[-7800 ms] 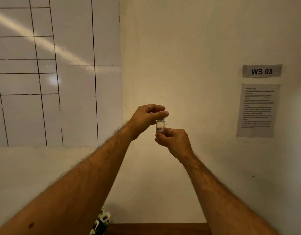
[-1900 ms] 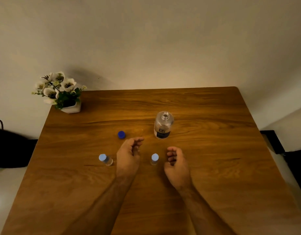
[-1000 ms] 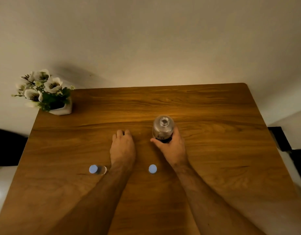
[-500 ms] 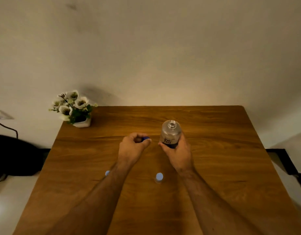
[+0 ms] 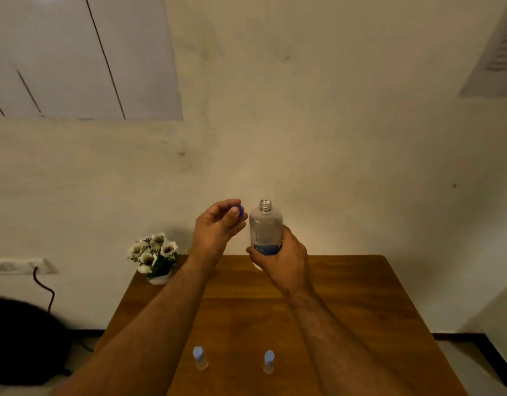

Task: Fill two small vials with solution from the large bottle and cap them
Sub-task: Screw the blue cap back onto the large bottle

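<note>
Bottle and cap now raised, gripped

The table is warm brown wood with visible grain and a soft sheen; the large bottle looks like clear, glossy plastic with a paper-like label; its blue cap and the two vials' pale caps look like smooth plastic; the wall is matt paint
</note>
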